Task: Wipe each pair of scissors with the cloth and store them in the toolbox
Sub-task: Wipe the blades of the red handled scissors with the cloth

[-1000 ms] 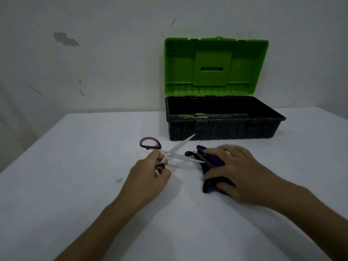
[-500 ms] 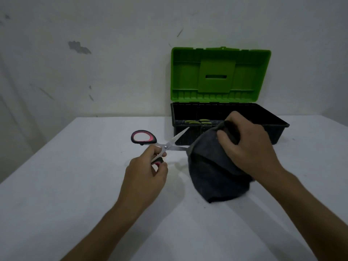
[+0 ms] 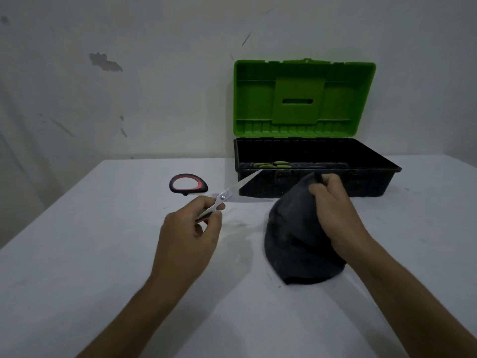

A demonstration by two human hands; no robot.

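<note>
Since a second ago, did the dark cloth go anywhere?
Yes. The right hand has lifted the dark cloth off the table; its top now reaches the front wall of the toolbox.

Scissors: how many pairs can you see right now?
2: the red-handled scissors in the left hand, and green-handled scissors inside the toolbox. More may be hidden there.
</note>
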